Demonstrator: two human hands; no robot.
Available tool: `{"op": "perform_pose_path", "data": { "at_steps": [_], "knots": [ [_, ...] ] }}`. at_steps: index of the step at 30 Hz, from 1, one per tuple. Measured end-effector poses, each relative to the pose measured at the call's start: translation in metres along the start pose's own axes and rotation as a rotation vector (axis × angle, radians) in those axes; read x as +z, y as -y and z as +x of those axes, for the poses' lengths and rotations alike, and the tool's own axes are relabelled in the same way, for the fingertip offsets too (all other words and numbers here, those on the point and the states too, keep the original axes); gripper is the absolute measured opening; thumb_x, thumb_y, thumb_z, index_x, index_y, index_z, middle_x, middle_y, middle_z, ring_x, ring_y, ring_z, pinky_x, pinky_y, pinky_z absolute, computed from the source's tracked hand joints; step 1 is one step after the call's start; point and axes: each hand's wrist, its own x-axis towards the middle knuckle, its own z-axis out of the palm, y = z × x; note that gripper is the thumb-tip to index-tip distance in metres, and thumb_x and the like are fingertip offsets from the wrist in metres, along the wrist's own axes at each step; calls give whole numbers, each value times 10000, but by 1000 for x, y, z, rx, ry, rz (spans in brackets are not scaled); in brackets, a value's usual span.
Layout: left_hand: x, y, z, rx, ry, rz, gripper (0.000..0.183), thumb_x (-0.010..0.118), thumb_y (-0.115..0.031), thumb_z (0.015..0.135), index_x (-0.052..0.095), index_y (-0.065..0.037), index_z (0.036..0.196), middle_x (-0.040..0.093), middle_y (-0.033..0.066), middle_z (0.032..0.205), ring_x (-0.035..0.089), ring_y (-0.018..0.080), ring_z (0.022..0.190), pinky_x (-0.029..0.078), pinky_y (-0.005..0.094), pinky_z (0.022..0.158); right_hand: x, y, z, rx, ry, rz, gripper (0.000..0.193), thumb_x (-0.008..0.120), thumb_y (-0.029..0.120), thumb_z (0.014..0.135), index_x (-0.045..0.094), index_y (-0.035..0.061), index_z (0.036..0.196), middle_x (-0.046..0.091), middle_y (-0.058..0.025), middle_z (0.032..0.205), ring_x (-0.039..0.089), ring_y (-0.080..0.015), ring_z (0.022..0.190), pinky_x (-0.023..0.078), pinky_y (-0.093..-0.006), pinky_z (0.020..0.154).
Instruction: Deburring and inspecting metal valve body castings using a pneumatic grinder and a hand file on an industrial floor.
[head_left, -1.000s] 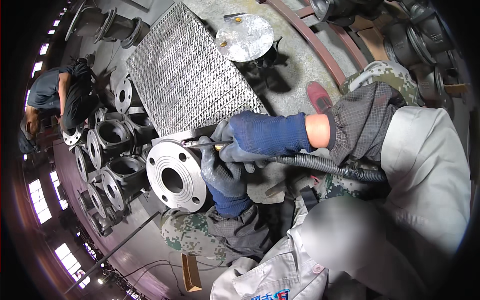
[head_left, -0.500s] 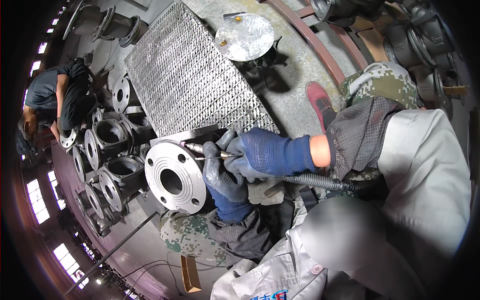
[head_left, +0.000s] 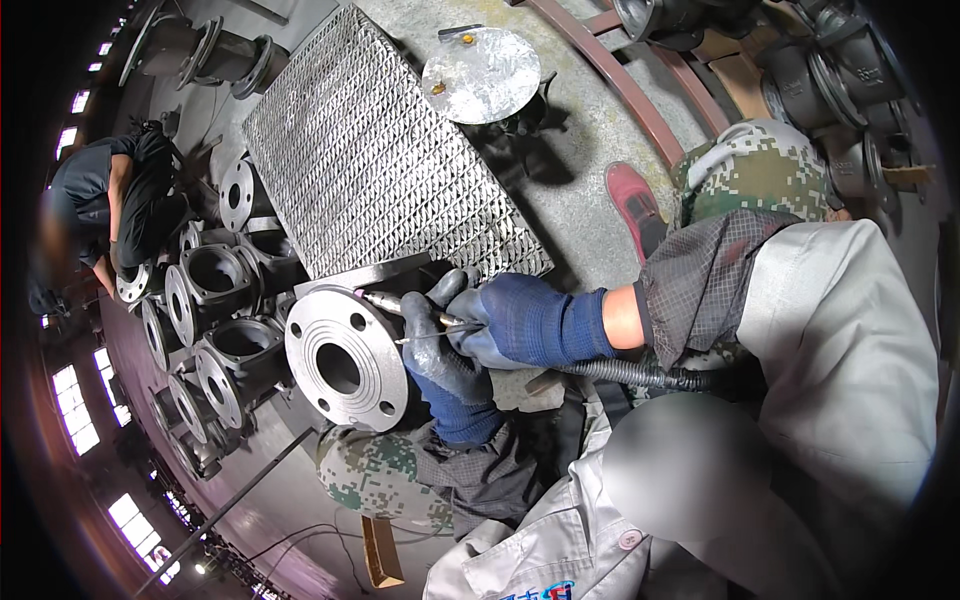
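Note:
A grey metal flange (head_left: 313,385) with bolt holes and concentric rings round its bore faces left of my hands, on a casting. My right hand (head_left: 535,318), in a blue glove with a grey-coated palm, is closed round a slim die grinder (head_left: 385,301). Its pinkish tip is at the flange's upper rim; I cannot tell whether it touches. My left hand (head_left: 448,368), gloved alike, curls round the front of the grinder beside the flange's right edge. A thin metal rod (head_left: 425,336) sticks out between the hands. A ribbed hose (head_left: 650,374) runs off under my right wrist.
A slatted metal grating (head_left: 370,150) lies beyond the flange. Past it stands a round metal stool (head_left: 482,75). Several flanged valve bodies (head_left: 240,340) crowd the left, where a co-worker (head_left: 115,200) bends over. Reddish steel beams (head_left: 600,65) and more castings (head_left: 840,85) are at the upper right.
The whole view has shifted slightly. Both hands keep their hold on the grinder, whose tip stays at the flange's upper rim.

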Motion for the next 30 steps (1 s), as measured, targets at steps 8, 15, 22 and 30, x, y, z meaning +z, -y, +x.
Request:
{"op": "perform_pose_path", "data": {
  "at_steps": [8, 15, 22, 30],
  "knots": [
    [-6, 2, -2, 37, 3, 98, 517, 377, -372, 1016, 569, 95, 1124, 635, 217, 1065, 608, 268, 987, 466, 366, 927, -4, 8, -6, 27, -5, 40, 259, 660, 229, 774, 683, 57, 967, 669, -180, 782, 669, -343, 751, 531, -407, 699],
    [-6, 7, 5, -14, 12, -41, 511, 382, -366, 1013, 558, 92, 1158, 607, 212, 1125, 571, 288, 1061, 422, 392, 988, -14, 11, 0, 74, 63, 49, 236, 654, 281, 805, 689, 73, 911, 668, -156, 749, 668, -330, 726, 530, -400, 684],
    [-9, 8, 9, 31, 25, 6, 532, 384, -379, 1011, 550, 100, 1174, 599, 232, 1155, 566, 291, 1075, 407, 401, 1008, -4, 5, 1, -6, -22, -33, 236, 653, 240, 751, 672, 84, 928, 665, -170, 779, 657, -353, 737, 526, -421, 670],
    [-7, 7, 7, 26, 19, -19, 490, 405, -354, 1002, 585, 83, 1127, 624, 241, 1103, 590, 306, 1023, 441, 424, 970, 2, 4, 0, 14, -22, -74, 259, 646, 222, 744, 656, 78, 960, 662, -177, 764, 661, -355, 724, 536, -430, 677]
  ]
}}
